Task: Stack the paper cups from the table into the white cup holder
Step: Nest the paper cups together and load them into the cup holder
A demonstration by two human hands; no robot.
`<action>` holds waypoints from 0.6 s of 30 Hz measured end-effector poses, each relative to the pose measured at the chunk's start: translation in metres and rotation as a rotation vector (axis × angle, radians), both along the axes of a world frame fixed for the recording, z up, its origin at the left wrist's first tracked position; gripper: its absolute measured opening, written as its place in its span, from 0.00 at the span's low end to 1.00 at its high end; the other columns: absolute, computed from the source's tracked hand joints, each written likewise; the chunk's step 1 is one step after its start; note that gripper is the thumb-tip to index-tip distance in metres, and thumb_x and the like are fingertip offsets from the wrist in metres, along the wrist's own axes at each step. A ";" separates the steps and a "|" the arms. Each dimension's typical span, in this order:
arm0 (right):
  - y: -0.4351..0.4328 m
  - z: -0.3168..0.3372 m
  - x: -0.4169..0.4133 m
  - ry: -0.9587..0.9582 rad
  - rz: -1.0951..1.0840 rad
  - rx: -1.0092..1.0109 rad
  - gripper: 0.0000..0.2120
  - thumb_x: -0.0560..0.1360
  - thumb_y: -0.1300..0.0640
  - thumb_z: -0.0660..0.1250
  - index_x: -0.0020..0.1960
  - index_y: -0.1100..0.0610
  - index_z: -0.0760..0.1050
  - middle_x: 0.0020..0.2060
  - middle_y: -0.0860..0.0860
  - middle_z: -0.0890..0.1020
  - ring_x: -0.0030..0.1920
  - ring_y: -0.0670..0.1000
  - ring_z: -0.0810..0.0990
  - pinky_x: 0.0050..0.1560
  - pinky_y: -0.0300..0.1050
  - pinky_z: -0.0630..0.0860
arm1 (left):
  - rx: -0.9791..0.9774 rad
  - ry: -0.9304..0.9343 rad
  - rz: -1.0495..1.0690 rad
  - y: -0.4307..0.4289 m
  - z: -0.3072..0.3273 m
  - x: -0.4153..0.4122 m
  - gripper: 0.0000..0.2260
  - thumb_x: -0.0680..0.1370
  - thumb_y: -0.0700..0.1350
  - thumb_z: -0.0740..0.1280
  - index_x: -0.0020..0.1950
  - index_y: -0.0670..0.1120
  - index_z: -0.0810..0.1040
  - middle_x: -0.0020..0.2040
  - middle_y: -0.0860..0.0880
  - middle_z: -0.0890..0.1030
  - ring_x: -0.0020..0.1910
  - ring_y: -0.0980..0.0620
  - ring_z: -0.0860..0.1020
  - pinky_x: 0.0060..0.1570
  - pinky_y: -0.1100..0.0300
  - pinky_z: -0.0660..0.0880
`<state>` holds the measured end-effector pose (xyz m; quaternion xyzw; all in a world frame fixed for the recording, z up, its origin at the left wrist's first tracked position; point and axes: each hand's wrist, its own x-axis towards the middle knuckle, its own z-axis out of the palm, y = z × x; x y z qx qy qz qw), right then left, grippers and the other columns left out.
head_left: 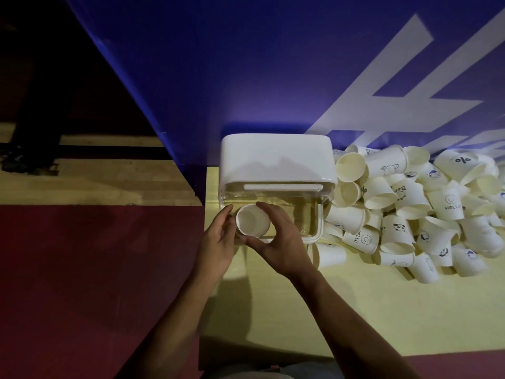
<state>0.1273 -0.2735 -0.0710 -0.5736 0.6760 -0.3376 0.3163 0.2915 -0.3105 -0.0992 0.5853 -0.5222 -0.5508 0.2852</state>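
Observation:
The white cup holder (276, 160) stands at the table's left end, with a white lid on top and a clear body below. A paper cup (252, 220) sits mouth-up in the left part of the clear body. My right hand (278, 239) curls round that cup, thumb below and fingers over its right rim. Fingers straight, my left hand (218, 239) rests against the holder's left side beside the cup. A heap of several paper cups (410, 212) lies to the right of the holder.
The pale yellow table (355, 310) has bare surface in front of the holder and heap. A blue banner (246, 64) with white letters rises right behind them. The table's left edge drops to a red and wooden floor (95, 269).

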 end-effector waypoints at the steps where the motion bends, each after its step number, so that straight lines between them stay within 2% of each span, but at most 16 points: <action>1: -0.002 -0.004 0.000 0.007 0.008 0.009 0.36 0.69 0.40 0.79 0.71 0.53 0.72 0.65 0.45 0.78 0.64 0.38 0.72 0.63 0.27 0.66 | -0.014 -0.020 -0.016 -0.001 -0.002 -0.002 0.18 0.86 0.50 0.60 0.76 0.52 0.72 0.64 0.62 0.77 0.61 0.71 0.75 0.58 0.75 0.69; 3: -0.005 -0.012 0.000 0.024 0.038 0.031 0.37 0.69 0.39 0.78 0.72 0.52 0.71 0.67 0.46 0.76 0.65 0.41 0.73 0.64 0.32 0.68 | -0.033 -0.064 -0.039 -0.002 -0.005 -0.002 0.18 0.86 0.53 0.59 0.76 0.53 0.73 0.63 0.65 0.77 0.60 0.73 0.75 0.56 0.77 0.69; 5: -0.005 -0.018 -0.001 0.016 0.054 0.063 0.38 0.71 0.37 0.76 0.75 0.52 0.69 0.69 0.46 0.74 0.68 0.44 0.73 0.66 0.37 0.70 | -0.042 -0.092 -0.063 -0.002 -0.008 -0.001 0.17 0.86 0.53 0.58 0.74 0.55 0.74 0.60 0.66 0.79 0.59 0.70 0.77 0.55 0.74 0.71; 7: -0.005 -0.023 -0.001 0.000 0.071 0.091 0.38 0.74 0.37 0.73 0.78 0.51 0.66 0.72 0.47 0.72 0.70 0.45 0.71 0.68 0.39 0.70 | -0.036 -0.105 -0.086 -0.001 -0.010 0.000 0.16 0.86 0.51 0.58 0.73 0.57 0.74 0.58 0.64 0.82 0.57 0.68 0.79 0.54 0.72 0.73; 10: -0.005 -0.027 -0.002 -0.002 0.117 0.124 0.36 0.77 0.39 0.70 0.80 0.50 0.62 0.74 0.46 0.70 0.72 0.45 0.70 0.69 0.40 0.70 | -0.046 -0.113 -0.109 0.000 -0.011 0.002 0.16 0.86 0.50 0.59 0.74 0.59 0.73 0.61 0.61 0.82 0.59 0.65 0.80 0.55 0.69 0.75; 15: -0.011 -0.032 -0.008 -0.013 0.178 0.197 0.37 0.77 0.40 0.70 0.81 0.45 0.59 0.77 0.45 0.67 0.76 0.47 0.67 0.73 0.46 0.68 | -0.027 -0.104 -0.130 0.000 -0.017 0.002 0.18 0.85 0.47 0.61 0.76 0.58 0.71 0.66 0.60 0.80 0.63 0.62 0.78 0.60 0.62 0.75; 18: -0.013 -0.036 -0.012 -0.021 0.205 0.211 0.37 0.77 0.41 0.71 0.81 0.44 0.58 0.77 0.44 0.66 0.76 0.46 0.66 0.74 0.49 0.68 | -0.015 -0.110 -0.108 0.002 -0.015 0.000 0.19 0.85 0.46 0.61 0.76 0.58 0.71 0.65 0.60 0.80 0.63 0.62 0.79 0.59 0.63 0.76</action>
